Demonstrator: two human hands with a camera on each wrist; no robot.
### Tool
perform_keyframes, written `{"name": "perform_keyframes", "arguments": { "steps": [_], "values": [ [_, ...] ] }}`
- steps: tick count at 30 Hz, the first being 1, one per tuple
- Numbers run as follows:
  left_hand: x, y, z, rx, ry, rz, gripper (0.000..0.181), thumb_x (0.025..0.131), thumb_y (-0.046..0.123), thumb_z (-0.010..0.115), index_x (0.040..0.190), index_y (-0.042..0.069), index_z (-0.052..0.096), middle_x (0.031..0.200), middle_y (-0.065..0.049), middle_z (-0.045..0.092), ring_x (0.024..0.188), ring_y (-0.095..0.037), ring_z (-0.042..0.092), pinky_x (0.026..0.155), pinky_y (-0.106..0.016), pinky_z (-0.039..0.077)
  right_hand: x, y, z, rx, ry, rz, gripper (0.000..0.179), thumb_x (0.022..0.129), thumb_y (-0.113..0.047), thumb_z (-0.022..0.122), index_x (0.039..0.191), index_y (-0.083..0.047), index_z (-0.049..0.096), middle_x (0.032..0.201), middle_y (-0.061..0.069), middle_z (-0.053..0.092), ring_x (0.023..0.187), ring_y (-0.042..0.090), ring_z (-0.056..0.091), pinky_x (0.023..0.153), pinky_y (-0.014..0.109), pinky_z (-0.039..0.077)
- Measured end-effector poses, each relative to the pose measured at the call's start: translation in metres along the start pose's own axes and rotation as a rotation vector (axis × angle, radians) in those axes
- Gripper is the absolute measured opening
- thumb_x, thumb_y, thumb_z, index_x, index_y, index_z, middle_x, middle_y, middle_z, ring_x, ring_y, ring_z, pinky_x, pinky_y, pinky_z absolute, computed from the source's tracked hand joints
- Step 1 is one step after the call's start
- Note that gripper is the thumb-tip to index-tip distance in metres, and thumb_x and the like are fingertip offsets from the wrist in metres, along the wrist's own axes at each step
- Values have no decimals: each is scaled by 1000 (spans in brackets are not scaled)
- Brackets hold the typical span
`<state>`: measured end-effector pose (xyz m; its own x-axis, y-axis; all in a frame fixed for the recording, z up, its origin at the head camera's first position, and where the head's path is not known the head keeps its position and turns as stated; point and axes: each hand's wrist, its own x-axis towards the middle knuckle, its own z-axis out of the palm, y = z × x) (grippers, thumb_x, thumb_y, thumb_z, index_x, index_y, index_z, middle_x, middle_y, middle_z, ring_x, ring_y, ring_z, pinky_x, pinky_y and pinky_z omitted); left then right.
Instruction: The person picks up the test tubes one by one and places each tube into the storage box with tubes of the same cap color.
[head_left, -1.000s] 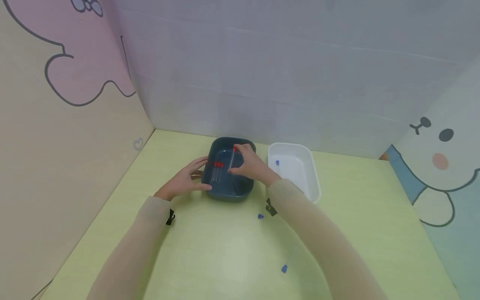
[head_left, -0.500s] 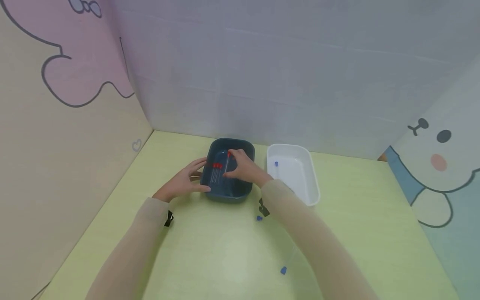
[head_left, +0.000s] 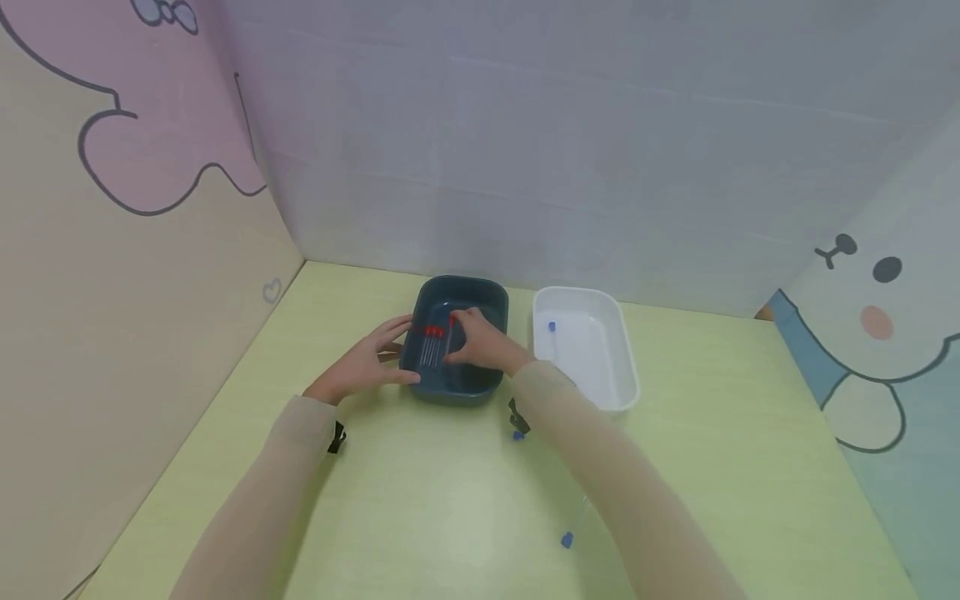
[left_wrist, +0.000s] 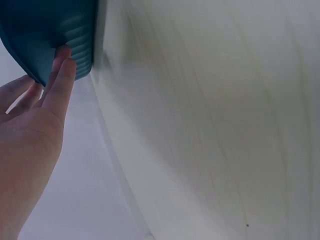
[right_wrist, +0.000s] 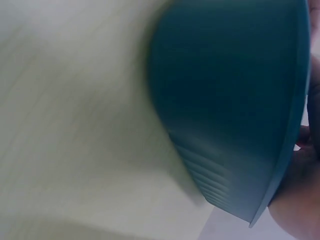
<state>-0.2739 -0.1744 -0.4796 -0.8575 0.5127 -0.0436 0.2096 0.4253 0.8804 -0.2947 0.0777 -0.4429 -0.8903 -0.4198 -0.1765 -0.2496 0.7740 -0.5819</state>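
In the head view my right hand (head_left: 486, 343) pinches a thin clear tube with a red cap (head_left: 452, 318), low inside a dark blue plastic tray (head_left: 461, 385). Left of it, several similar red-capped tubes (head_left: 431, 350) lie side by side on the tray's floor. My left hand (head_left: 367, 360) touches the tray's left side with spread, nearly straight fingers, its thumb at the near left corner. The left wrist view has these fingers (left_wrist: 61, 85) against the tray's outer wall (left_wrist: 47, 22). In the right wrist view the tray's wall (right_wrist: 235, 85) hides most of the right hand and the tube.
To the right stands a white tray (head_left: 596, 354) holding a clear tube with a blue cap (head_left: 552, 327). On the pale yellow table lie a small blue cap (head_left: 518, 435), partly by the right sleeve, and another blue-capped tube (head_left: 567, 540) nearer the front. A wall rises behind the trays.
My right hand has moved left and lower into the dark blue tray with the red-capped tube, bringing it beside the other tubes. The left hand has stayed at the tray's side.
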Motion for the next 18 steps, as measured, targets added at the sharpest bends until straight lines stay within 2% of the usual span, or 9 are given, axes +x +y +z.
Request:
{"name": "perform_keyframes", "arguments": {
  "steps": [10,18],
  "values": [
    [0,-1,0,-5,-5,14,102,84,24,87,164,12,26,174,-6,17,140,-43,52,120,-58,40,11,2,13,-90,-17,19,91,85,-33,85,156,-1,38,154,22,41,138,32,52,122,43,42],
    [-1,1,0,-7,-4,-5,101,84,23,87,164,13,26,174,-5,17,141,-43,51,121,-58,38,13,-3,15,-170,-37,78,90,86,-37,84,156,-4,40,156,22,41,143,36,44,121,50,41]
  ]
}}
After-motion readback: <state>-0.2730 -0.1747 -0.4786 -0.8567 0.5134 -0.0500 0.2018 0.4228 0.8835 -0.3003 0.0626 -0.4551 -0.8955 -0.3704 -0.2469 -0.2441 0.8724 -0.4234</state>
